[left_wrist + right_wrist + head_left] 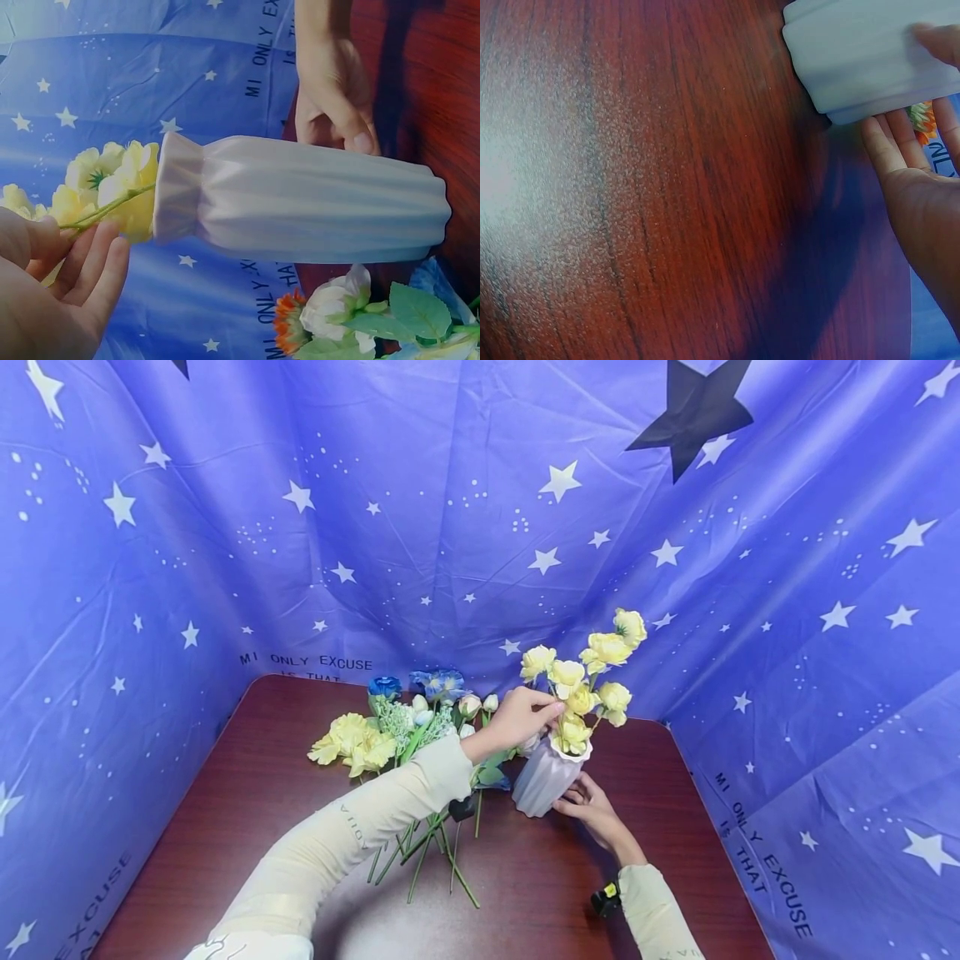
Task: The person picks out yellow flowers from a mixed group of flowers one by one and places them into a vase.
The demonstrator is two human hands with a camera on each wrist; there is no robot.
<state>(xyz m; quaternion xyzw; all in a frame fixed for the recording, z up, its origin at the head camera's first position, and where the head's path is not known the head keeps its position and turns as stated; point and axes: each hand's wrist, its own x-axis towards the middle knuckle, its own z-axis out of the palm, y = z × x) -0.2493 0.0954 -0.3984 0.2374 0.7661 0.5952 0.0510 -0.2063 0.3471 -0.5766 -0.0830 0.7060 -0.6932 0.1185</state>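
Note:
A white fluted vase [550, 774] stands on the table with yellow flowers [581, 687] rising from its mouth. Above the rim, my left hand [519, 720] pinches a green stem [112, 206] of the yellow flowers between thumb and fingers. Low on the vase's right side, my right hand [596, 814] holds it, the thumb on one face and the fingers round another, as the right wrist view shows. The stem ends inside the vase are hidden. Left of the vase, partly behind my left sleeve, lies a pile of artificial flowers [352, 743].
The pile includes blue blooms [437, 683], white buds and long green stems [420, 860] that reach toward the front. An orange flower [289, 322] shows beside the vase. A starry blue cloth [450, 527] encloses the brown table [525, 893] at the back and sides.

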